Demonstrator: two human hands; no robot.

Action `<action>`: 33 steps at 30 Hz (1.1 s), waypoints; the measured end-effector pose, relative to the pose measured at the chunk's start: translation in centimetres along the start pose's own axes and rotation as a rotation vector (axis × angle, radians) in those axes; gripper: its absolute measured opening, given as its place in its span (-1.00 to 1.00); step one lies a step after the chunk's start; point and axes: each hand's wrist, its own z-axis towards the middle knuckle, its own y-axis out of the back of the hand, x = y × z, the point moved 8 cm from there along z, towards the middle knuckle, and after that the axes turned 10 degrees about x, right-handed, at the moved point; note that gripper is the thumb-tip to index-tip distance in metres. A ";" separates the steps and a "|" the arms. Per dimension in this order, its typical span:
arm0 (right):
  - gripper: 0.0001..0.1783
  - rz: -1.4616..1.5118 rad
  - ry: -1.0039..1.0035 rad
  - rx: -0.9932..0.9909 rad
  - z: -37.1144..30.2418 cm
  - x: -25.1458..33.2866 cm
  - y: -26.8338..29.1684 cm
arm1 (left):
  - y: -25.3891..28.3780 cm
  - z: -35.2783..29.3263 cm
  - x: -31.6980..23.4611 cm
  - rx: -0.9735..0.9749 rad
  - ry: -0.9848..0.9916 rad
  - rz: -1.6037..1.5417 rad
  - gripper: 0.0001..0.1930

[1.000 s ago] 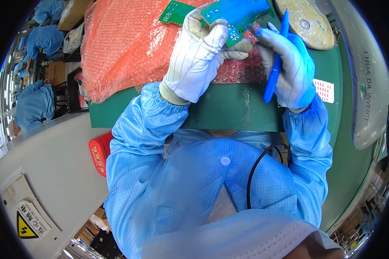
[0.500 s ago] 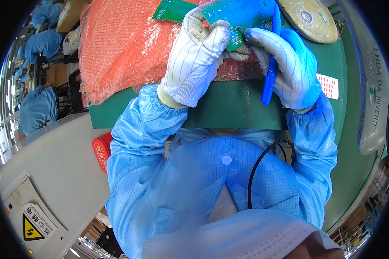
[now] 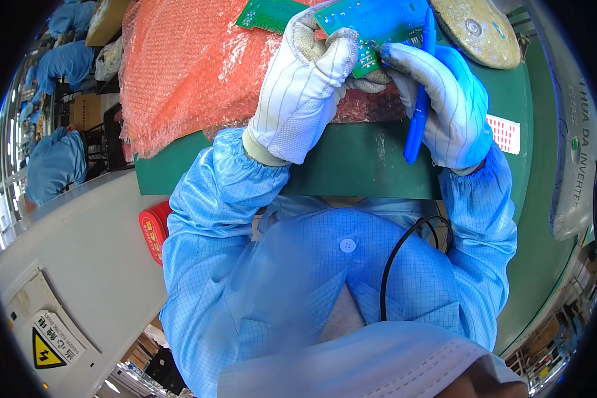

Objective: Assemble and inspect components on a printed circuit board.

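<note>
A green circuit board [image 3: 371, 26], lit blue over much of its face, is held up at the top of the view. My left hand [image 3: 305, 86], in a white striped glove, pinches its left edge between thumb and fingers. On the other side my right hand [image 3: 444, 106], gloved the same way, is closed round a blue pen [image 3: 418, 113] that slants almost upright. Its grey-stained fingertips meet the board's lower right corner. A second green circuit board [image 3: 270, 16] lies behind my left hand on pink bubble wrap [image 3: 192, 79].
The bubble wrap covers the left part of the green table [image 3: 365, 162]. A round, stained metal plate [image 3: 477, 30] rests at the far right. Near my right wrist is a white card with red marks [image 3: 504, 134]. A red container [image 3: 155, 232] sits left of the table's near edge.
The board, pen and both hands appear almost unmoved, shifted very slightly to the right in the picture. My grip on both things is the same.
</note>
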 end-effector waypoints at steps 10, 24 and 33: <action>-0.54 0.011 0.013 0.122 0.2 0.4 -0.4 | 0.2 1.0 -1.7 0.540 -0.718 0.531 -0.51; -0.73 -0.175 -0.471 -0.225 -1.0 -4.8 2.4 | 2.7 0.1 -1.1 -0.080 -0.117 0.056 -0.42; -0.68 0.202 -0.280 -0.500 -2.3 -5.3 3.8 | 1.4 -0.3 -3.1 0.035 -0.333 0.727 -0.54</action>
